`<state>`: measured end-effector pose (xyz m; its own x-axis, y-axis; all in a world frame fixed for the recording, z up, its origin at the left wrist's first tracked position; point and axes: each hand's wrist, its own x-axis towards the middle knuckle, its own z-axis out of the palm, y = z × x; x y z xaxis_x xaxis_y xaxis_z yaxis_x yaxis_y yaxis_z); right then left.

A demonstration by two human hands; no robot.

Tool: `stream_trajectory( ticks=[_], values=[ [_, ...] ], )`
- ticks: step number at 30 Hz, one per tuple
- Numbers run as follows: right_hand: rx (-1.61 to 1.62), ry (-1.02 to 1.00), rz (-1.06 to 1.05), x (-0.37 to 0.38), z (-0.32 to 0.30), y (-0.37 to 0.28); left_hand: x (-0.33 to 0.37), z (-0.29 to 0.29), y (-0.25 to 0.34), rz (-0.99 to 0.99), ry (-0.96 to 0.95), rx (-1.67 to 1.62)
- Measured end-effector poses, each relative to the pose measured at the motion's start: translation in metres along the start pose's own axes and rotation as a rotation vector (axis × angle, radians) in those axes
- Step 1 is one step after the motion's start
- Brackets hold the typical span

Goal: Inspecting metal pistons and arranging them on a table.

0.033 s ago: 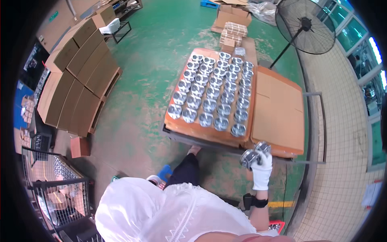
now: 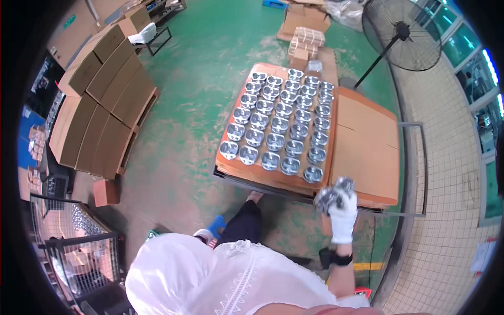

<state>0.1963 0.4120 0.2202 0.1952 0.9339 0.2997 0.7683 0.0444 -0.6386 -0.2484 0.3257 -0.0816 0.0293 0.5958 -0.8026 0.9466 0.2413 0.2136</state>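
Head view. Right hand (image 2: 344, 210), white glove, grasping metal parts (image 2: 326, 200), apparently 2, motion-blurred. 1 sticks out to the left of the fingers, 1 sits at the far end past the fingertips; glove back faces up, finger placement on each part can't be told. Held parts are at the near edge of the cart (image 2: 262, 185), by the gap between the loaded board (image 2: 244, 168) and the bare carton (image 2: 365, 147) at right; height above it unclear. Nearest standing part (image 2: 313, 174) is just beyond the grip, to its left, apart from it.

Board carries the rest of the parts (image 2: 275, 141) in 5 columns, round tops up. Dark wristband (image 2: 338, 258) on right forearm. Left hand out of frame, grip can't be told; white garment (image 2: 252, 278) fills the lower middle.

Around: fan (image 2: 401, 30) upper right, stacked boxes (image 2: 113, 76) on pallet (image 2: 137, 131) at left, small box (image 2: 106, 192) near it, wire cage (image 2: 79, 252) lower left, green floor (image 2: 184, 105).
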Motion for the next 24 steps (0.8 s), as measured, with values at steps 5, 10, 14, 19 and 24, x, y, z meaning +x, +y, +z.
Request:
stream_trajectory(
  ticks=[5, 10, 14, 19, 24],
  values=[
    [-0.078, 0.058, -0.297, 0.221, 0.097, -0.069, 0.031, -0.040, -0.030, -0.059, -0.067, -0.053],
    [-0.200, -0.170, -0.275, 0.405, 0.221, -0.075, 0.034, -0.034, -0.045, -0.538, -0.234, -0.544],
    [-0.375, -0.352, -0.288, 0.509, 0.319, -0.062, 0.002, -0.016, -0.050, 0.013, -0.024, -0.032],
    [-0.327, -0.481, -0.106, 0.565, 0.421, -0.033, -0.007, 0.008, -0.031, -0.369, -0.260, -0.464],
    [-0.380, -0.567, 0.040, 0.572, 0.472, -0.007, -0.011, 0.011, -0.020, -0.472, -0.371, -0.550]
  ],
)
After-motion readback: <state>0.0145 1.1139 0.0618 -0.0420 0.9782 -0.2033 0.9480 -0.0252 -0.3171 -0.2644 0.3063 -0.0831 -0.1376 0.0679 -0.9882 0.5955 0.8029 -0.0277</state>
